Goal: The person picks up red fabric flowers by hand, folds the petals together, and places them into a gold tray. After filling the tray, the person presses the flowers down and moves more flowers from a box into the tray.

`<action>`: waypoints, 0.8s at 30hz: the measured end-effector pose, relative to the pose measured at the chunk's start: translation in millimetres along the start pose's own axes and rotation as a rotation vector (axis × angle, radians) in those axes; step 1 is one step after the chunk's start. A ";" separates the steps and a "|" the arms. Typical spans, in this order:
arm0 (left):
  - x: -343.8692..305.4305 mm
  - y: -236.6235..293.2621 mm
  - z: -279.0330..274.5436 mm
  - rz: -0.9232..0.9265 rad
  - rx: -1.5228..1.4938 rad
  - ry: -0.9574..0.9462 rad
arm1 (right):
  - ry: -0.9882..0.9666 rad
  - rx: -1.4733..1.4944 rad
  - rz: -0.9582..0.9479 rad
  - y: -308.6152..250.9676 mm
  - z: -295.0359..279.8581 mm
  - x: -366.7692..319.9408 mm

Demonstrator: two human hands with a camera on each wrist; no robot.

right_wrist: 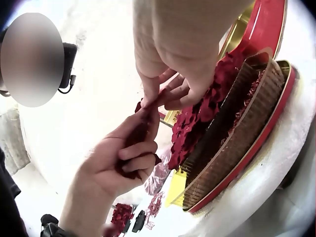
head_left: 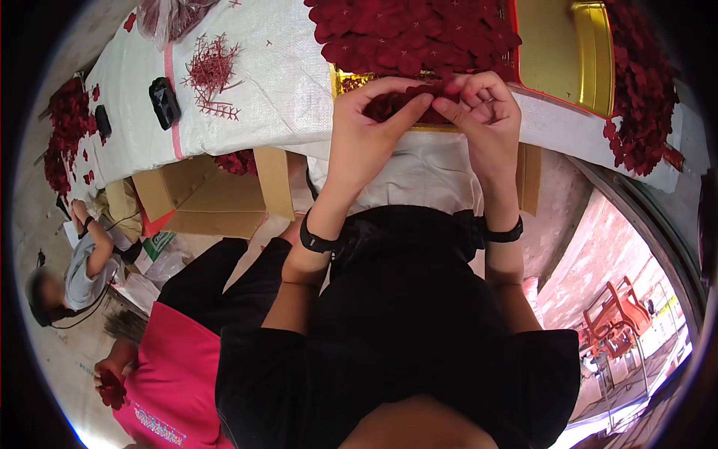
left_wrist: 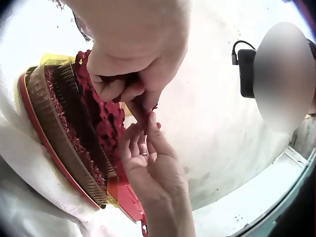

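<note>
Dark red fabric petals (right_wrist: 136, 140) lie in the palm of my left hand (head_left: 363, 135), whose fingers curl round them. The left thumb and forefinger reach the edge of a red petal piece (right_wrist: 154, 102). Opposite, my right hand (head_left: 490, 123), with a ring on one finger, pinches at that same piece with thumb and fingertips. Both hands meet just over the near edge of a clear plastic tray (right_wrist: 224, 143), which sits in a red and gold tin (left_wrist: 54, 163). Thin red bits line the tray's near side, and a heap of red flower-shaped petals (head_left: 407, 34) rises behind.
A red-rimmed gold tin lid (head_left: 550, 52) stands right of the heap, with more petals (head_left: 643, 97) beyond. Leftward on the white-covered table are small red sprigs (head_left: 211, 71) and a black device (head_left: 163, 103). A cardboard box (head_left: 217, 194) and a person in pink (head_left: 176, 359) are at left.
</note>
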State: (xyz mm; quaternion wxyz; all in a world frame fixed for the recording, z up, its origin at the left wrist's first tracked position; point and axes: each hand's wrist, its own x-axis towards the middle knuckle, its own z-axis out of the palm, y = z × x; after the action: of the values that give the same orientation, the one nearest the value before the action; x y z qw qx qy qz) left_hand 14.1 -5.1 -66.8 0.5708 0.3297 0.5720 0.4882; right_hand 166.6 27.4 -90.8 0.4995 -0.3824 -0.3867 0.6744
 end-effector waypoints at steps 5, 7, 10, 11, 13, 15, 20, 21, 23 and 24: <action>-0.3 -3.5 -1.9 0.081 0.082 -0.035 | 0.006 -0.029 0.047 -5.0 2.2 1.5; 0.6 -2.7 -0.9 0.097 0.103 -0.031 | 0.013 -0.021 0.013 -1.0 -0.4 0.6; 0.0 -0.4 0.7 0.087 0.114 -0.011 | 0.042 -0.058 -0.047 3.2 -1.2 -1.7; -0.1 -0.2 1.4 0.080 0.127 -0.001 | 0.049 -0.069 -0.071 4.9 -1.1 -2.6; 0.3 -0.8 2.0 0.066 0.153 0.022 | 0.072 -0.099 -0.099 1.3 4.5 -3.2; 1.1 -4.3 1.2 0.098 0.154 0.008 | 0.082 -0.163 -0.130 3.1 4.0 -5.2; 0.8 -2.4 0.8 0.070 0.146 -0.021 | 0.095 -0.253 -0.142 1.1 3.2 -7.8; 1.9 -2.9 0.0 0.061 0.133 -0.030 | 0.098 -0.240 -0.133 1.1 2.5 -7.4; 5.2 -5.2 -0.8 0.067 0.127 -0.038 | 0.094 -0.221 -0.135 1.0 1.5 -5.4; 7.1 -7.4 -1.5 0.081 0.135 -0.036 | 0.087 -0.214 -0.145 1.8 1.1 -3.1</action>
State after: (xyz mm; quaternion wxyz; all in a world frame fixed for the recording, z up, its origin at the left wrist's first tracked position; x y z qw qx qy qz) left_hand 13.1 -1.0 -76.3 0.5372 0.3989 0.5795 0.4653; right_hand 165.6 23.8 -91.6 0.5195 -0.4335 -0.4611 0.5741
